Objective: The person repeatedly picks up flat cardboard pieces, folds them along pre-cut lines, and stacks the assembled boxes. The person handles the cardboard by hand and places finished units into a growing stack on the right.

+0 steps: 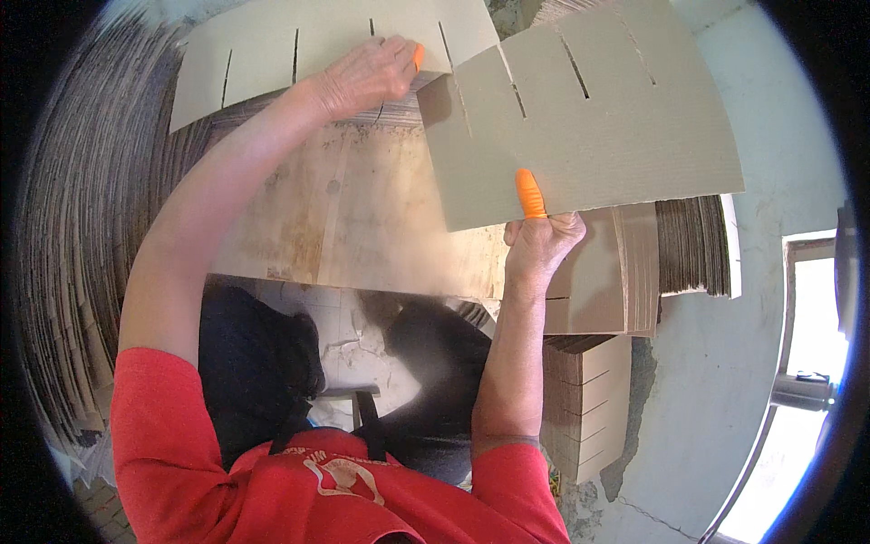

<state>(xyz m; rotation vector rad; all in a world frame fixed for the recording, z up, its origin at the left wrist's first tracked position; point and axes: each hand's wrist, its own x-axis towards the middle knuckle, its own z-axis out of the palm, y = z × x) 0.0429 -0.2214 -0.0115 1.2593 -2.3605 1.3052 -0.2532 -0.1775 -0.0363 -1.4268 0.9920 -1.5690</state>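
Observation:
My right hand (544, 238) grips a grey-brown slotted cardboard sheet (598, 145) by its near edge. The thumb, in an orange finger cover (530, 192), presses on top, and the other fingers are curled underneath. This sheet is tilted above the bench and has several narrow slits along its far side. Further left, my left hand (376, 74) is closed at the near edge of another slotted cardboard sheet (258, 68), its fingers curled and an orange cover showing on one digit. That sheet lies over a cardboard stack, and the held sheet overlaps its right end.
A wooden bench top (362, 208) lies between my arms. Tall cardboard stacks (82, 199) line the left side. More cardboard piles (603, 272) stand at the right, with a slotted bundle (594, 408) lower down. A pale wall (698, 363) and a bright window (807, 317) are further right.

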